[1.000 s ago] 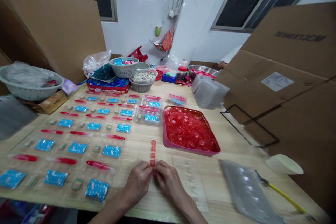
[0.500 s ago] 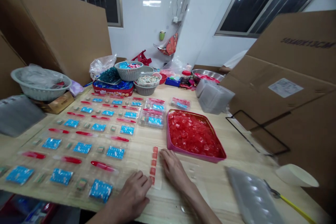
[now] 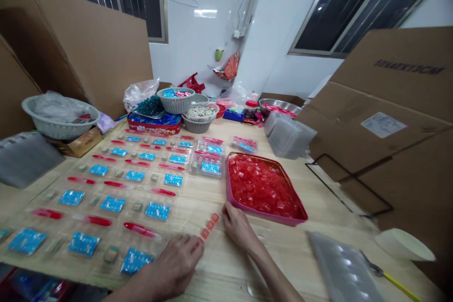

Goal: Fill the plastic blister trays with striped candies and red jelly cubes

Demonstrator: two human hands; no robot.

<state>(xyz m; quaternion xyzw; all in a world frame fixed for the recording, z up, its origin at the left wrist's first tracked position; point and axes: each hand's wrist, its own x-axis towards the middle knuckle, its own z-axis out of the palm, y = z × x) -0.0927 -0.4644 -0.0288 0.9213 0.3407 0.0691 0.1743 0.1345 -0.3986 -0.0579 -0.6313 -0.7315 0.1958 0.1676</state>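
Note:
A short row of small red squares (image 3: 207,230) runs at a slant between my hands, just above or on the wooden table. My left hand (image 3: 177,259) has its fingers closed over the near end of the row, so that end is partly hidden. My right hand (image 3: 238,226), fingers curled together, is beside the far end of the row; what its fingertips hold, if anything, is hidden. Right behind that hand stands a pink-rimmed tin tray (image 3: 267,215) heaped with red translucent pieces (image 3: 262,181).
Clear blister packs with blue sachets (image 3: 113,204) and red pens (image 3: 139,230) lie in rows on the left. Filled packs (image 3: 208,167) sit behind. On the right are clear plastic shells (image 3: 343,264), yellow-handled scissors (image 3: 396,283) and a wire frame (image 3: 354,177). Baskets (image 3: 177,104) stand farther back.
The row of red squares has turned from nearly straight away from me to slanting right. My left hand now covers its near end. My right hand's fingers have curled in.

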